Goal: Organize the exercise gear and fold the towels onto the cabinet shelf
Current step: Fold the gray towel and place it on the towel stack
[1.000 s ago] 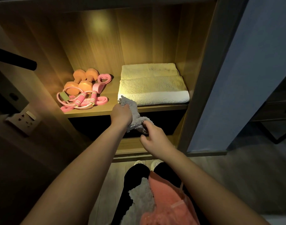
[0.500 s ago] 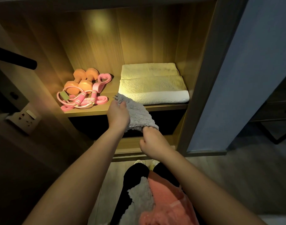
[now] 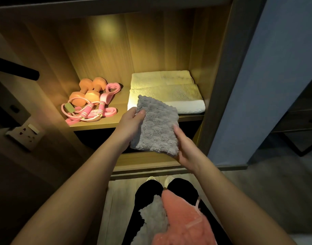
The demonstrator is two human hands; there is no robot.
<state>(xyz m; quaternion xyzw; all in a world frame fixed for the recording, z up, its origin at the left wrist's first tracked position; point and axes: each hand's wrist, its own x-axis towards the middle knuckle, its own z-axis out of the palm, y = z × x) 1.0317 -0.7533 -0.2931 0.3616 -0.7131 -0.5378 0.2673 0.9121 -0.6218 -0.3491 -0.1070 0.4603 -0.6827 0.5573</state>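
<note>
**Gray towel held between both your hands at the shelf's front edge**

Your left hand (image 3: 132,121) pinches the left edge of the folded gray towel (image 3: 156,126): the thumb lies on top of the cloth and the other fingers are tucked beneath it, out of sight. Your right hand (image 3: 184,149) grips the towel's near right corner, with the thumb laid along the right edge and the fingers curled under the cloth. The towel stretches between your two sets of fingers as a fluffy rectangle, tilted so its far corner rises over the front lip of the cabinet shelf (image 3: 102,123).

Just beyond your left fingertips, and partly covered by the gray towel's far corner, the cream folded towels (image 3: 169,92) lie stacked on the right part of the shelf. Left of your left hand's fingers, on the same shelf, the orange dumbbells (image 3: 88,91) sit at the back, with the pink jump rope (image 3: 91,110) and bands coiled in front of them and touching them.

Below your hands, on your lap, a second gray cloth (image 3: 155,216) lies beside a pink cloth (image 3: 185,221), the two touching. Right of your right hand's fingers stands the open cabinet door (image 3: 275,85).
</note>
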